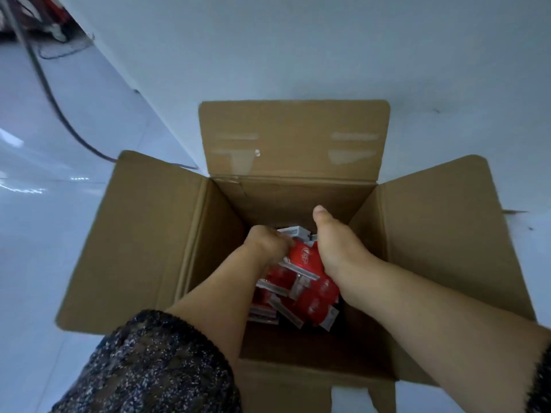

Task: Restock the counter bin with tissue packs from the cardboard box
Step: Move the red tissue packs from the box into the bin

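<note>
Fingers (283, 241) of left hand (267, 243) round tissue packs (304, 258)

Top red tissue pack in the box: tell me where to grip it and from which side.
Take the top red tissue pack by its two ends, coming straight down from above. It lies tilted on the loose pile, and the cardboard box walls block a sideways approach. The left hand grips its left end; the right hand lies against its right side, fingers hidden.
</note>
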